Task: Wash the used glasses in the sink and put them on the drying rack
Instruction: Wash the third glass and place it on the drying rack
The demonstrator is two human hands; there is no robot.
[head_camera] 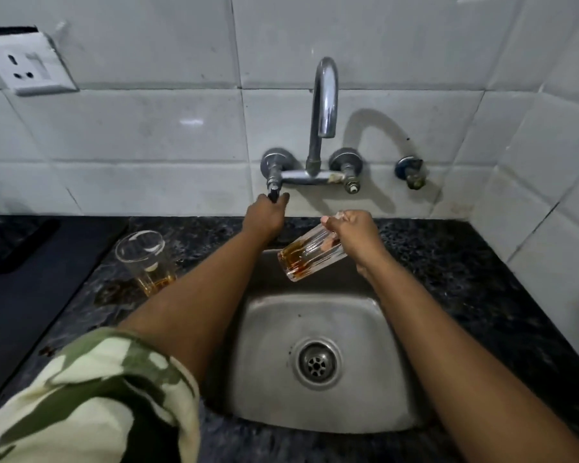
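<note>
My right hand (353,230) holds a ribbed clear glass (306,259) tilted on its side over the back of the steel sink (258,379); amber liquid pools at its lower end. My left hand (264,217) is closed around the left tap handle (273,190) of the wall-mounted chrome faucet (323,105). No water runs from the spout. A second clear glass (146,260) with a little amber liquid stands upright on the dark counter, left of the sink and partly behind my left forearm.
Dark speckled stone counter (465,272) surrounds the sink. A black surface (24,279) lies at far left. A wall socket (24,66) sits on the white tiles at upper left, and a small valve (411,172) is right of the faucet. The drain (316,362) is open.
</note>
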